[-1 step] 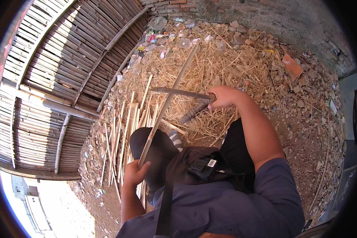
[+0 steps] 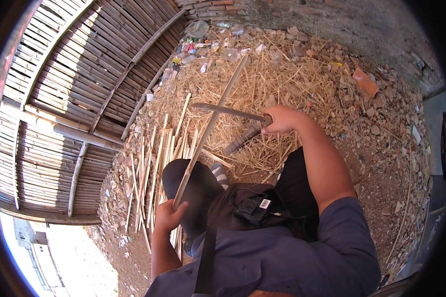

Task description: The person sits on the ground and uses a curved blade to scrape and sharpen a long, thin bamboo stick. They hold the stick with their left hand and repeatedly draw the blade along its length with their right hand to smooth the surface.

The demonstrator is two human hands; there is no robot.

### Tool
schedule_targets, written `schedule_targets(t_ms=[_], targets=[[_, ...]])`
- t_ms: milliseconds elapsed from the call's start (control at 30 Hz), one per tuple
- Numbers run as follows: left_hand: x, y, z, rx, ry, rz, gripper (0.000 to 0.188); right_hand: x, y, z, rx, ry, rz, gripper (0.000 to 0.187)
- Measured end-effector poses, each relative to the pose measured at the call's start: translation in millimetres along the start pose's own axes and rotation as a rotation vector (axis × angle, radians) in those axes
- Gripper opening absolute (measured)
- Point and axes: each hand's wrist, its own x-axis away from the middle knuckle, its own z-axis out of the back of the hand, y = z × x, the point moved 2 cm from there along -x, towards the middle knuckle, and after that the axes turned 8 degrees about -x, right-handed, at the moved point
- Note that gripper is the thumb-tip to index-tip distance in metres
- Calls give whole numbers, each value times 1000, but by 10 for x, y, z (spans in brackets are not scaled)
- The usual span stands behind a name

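Observation:
My left hand (image 2: 169,216), low beside my left knee, is closed around the near end of a long, pale bamboo strip (image 2: 199,143). The strip slants up and away to the right over the straw. In my right hand (image 2: 281,120) is the handle of a machete (image 2: 233,112), gripped with the fingers wrapped round it. Its dark blade points left and crosses the strip around mid-length; whether the edge bites into it I cannot tell. Below the blade, a dark ridged piece of wood (image 2: 239,142) lies on the straw.
Several cut bamboo strips (image 2: 148,178) lie in a bundle left of my leg. Straw shavings (image 2: 282,69) cover the ground ahead, with rubble and litter around. A bamboo slat wall (image 2: 69,79) stands at the left, a brick wall (image 2: 332,22) at the back.
My right hand and the machete have shifted slightly; the blade's tip sits a little higher along the strip. My left hand and the strip look unmoved.

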Motion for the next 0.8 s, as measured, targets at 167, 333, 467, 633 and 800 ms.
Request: schedule_targets(t_ms=[167,333,467,633,800], targets=[[-15,45,1,21,-8,-9,45,-6,243,108,-110,79,-89,54],[-21,9,-11,75,-28,13,45,-85,117,-59,-6,40,8,57],[-11,28,8,61,-31,31,46,-94,-72,-185,27,-83,34,56],[-5,60,27,38,-33,52,38,-91,-34,-143,5,-66,53,48],[-51,-24,2,8,-40,7,45,-60,101,-87,35,-1,31,47]])
